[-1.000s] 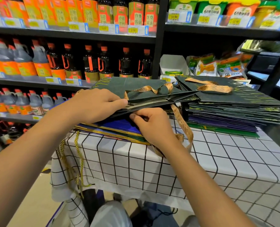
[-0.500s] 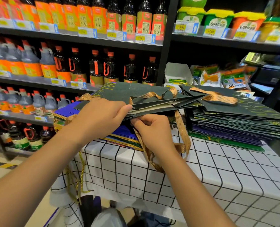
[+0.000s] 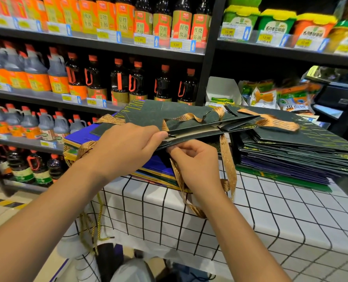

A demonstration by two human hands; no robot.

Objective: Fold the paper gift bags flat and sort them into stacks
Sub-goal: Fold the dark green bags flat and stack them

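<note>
Dark matte gift bag (image 3: pixel 181 117), flattened, woven gold ribbon handles, pinched by left hand (image 3: pixel 126 147) and seemingly right hand (image 3: pixel 195 165).

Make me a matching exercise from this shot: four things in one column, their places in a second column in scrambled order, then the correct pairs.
Things
1. dark green bag
2. blue bags
3. right-hand stack
4. gold ribbon handle

Places
A. lying flat on the checked tablecloth, at its right end
B. gripped at its near edge by the left hand and the right hand
C. hanging down past the right hand, over the table's front edge
D. lying under the bag in the hands

Pairs: 1-B, 2-D, 3-A, 4-C
</note>
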